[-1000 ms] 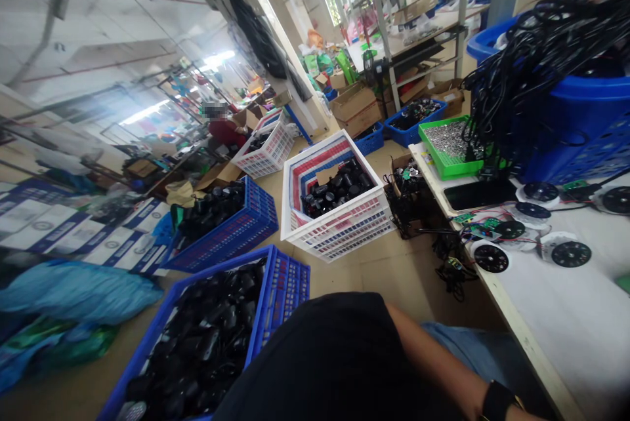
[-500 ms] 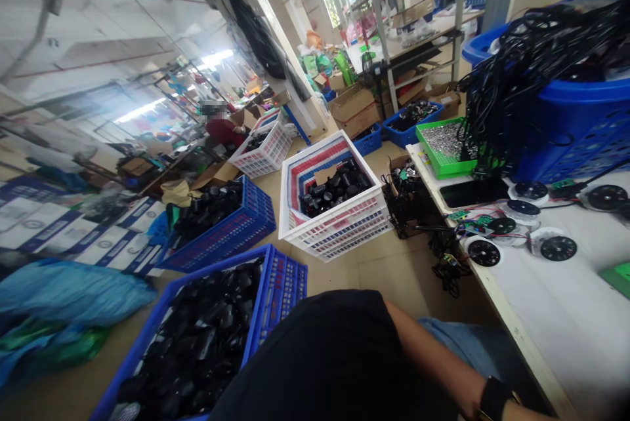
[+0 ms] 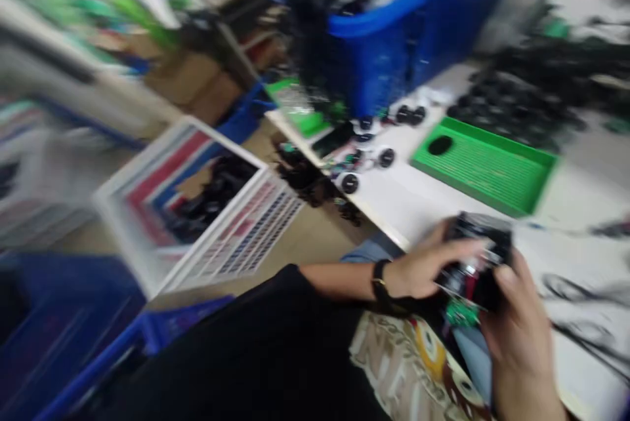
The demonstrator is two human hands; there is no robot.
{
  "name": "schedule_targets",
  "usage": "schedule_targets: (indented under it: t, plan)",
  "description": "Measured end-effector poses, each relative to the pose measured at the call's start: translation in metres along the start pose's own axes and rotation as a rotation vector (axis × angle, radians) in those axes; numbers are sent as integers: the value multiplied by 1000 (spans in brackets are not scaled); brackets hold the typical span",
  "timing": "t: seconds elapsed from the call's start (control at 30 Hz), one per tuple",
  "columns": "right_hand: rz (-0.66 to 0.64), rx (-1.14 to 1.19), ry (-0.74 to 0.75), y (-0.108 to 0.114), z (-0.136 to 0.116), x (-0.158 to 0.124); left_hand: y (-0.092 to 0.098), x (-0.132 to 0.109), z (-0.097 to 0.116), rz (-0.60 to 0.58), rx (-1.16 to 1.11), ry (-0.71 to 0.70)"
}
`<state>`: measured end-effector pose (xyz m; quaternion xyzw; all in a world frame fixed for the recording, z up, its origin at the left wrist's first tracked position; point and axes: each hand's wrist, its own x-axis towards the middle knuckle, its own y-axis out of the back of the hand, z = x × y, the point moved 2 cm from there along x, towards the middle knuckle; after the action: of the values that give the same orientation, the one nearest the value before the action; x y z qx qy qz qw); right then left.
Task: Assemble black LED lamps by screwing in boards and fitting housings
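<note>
Both of my hands are round a black plastic housing (image 3: 492,237) over the front edge of the table. My left hand (image 3: 418,270), with a black watch band at the wrist, grips its left side. On the right side my right hand (image 3: 522,316) holds it, thumb on top. A green circuit board (image 3: 461,311) hangs at the housing's lower edge, with a red part showing above it. Motion blur hides finer detail. Beyond the hands, a green tray (image 3: 492,165) with a black disc (image 3: 440,145) in it lies on the white table (image 3: 394,201).
Small round parts (image 3: 386,158) with wires lie near the table's left edge. Behind them stands a large blue basket (image 3: 378,54) with black cables. Black parts (image 3: 516,106) are heaped at the back. A white crate (image 3: 231,237) stands on the floor at left.
The view has swung right towards the table. Both hands and the black housing have come into view; before, only the left forearm and watch showed.
</note>
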<state>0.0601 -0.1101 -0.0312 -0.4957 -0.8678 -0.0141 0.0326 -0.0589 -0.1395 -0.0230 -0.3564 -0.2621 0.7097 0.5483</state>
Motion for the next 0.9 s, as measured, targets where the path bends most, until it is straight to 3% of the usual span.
schedule_targets:
  t: [0.07, 0.17, 0.4, 0.67, 0.9]
  plan:
    - [171, 89, -104, 19, 4, -13, 1, 7, -9, -11, -71, 76]
    - [265, 84, -113, 34, 9, -21, -2, 16, -18, -28, -118, 226]
    - [451, -297, 169, 51, -9, -36, -16, 14, -28, 23, -9, 220]
    - [385, -618, 417, 52, -30, -27, -23, 9, -28, -33, 80, 214]
    - [364, -667, 530, 46, -25, -21, -19, 5, -27, -30, 144, 200]
